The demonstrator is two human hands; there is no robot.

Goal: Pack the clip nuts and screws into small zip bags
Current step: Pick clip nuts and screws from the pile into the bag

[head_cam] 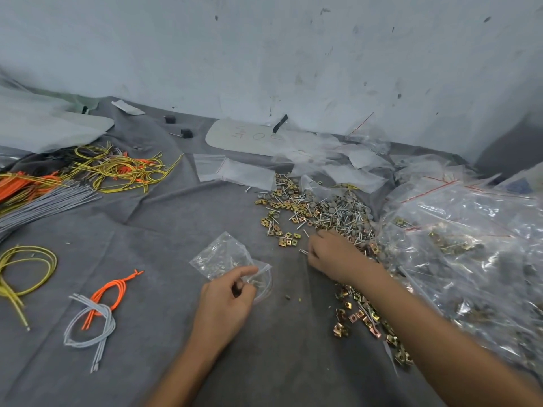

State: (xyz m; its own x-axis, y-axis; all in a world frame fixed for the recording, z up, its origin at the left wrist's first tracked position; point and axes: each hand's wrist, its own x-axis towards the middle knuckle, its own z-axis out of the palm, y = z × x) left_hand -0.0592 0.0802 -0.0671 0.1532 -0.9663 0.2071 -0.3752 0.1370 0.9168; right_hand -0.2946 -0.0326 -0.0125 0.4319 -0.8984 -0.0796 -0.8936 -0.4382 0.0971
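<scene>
The right hand is covering the near edge of the loose heap of screws and clip nuts, so whatever is lying under its palm is not showing. Both forearms are running off the bottom edge. The contents of the small zip bag are showing only as pale glints through crumpled plastic, too blurred to name surely. The big clear bags on the right are throwing back light, with only patches of brass-coloured pieces coming through.

The left hand is turned palm down over the grey cloth. Its fingers are curled, and the index and thumb are pinching the near end of the small zip bag. The right hand is reaching forward, knuckles up, its fingers bent and gripping a screw, whose end is sticking out on the left side of the hand.

The small zip bag is lying on the cloth just ahead of the left hand and left of the heap. Its long axis is running diagonally from a far-left corner to the near-right end, where the mouth seems to be bowing open toward the right hand. The screw is lying roughly level, pointing left toward the bag.
</scene>
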